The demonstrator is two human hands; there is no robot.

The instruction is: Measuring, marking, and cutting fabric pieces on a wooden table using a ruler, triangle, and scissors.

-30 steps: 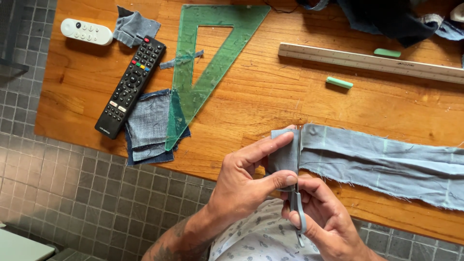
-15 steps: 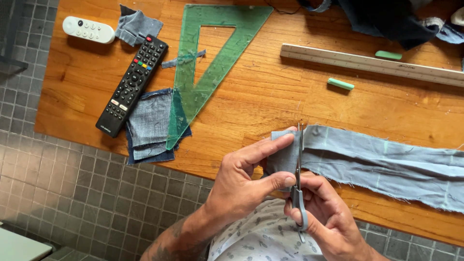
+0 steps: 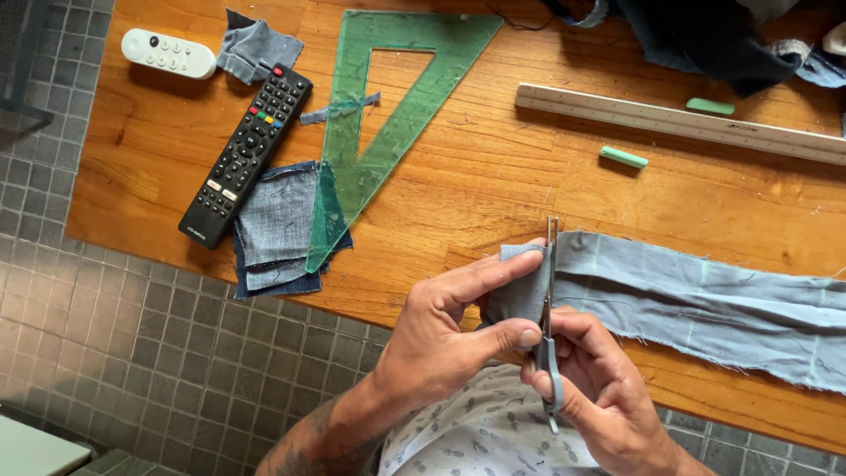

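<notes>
Head view: scissors (image 3: 550, 300) crossing denim strip (image 3: 705, 304) near table edge (image 3: 388, 319).

1. Wooden table (image 3: 493, 185): warm brown planks, front edge above a grey tiled floor (image 3: 132, 353).
2. White remote (image 3: 167, 53) at far left corner; black remote (image 3: 247, 154) lying diagonally beside it.
3. Small denim scrap (image 3: 256, 48) just above the black remote.
4. Stack of denim squares (image 3: 278, 229) near front edge, partly under green transparent set square (image 3: 388, 115).
5. Long wooden ruler (image 3: 679, 123) at right; two green chalk pieces (image 3: 624, 157) (image 3: 709, 107) near it.
6. Long blue denim strip (image 3: 705, 300) along right front.
7. Dark fabric heap (image 3: 705, 40) at far right corner.
</notes>
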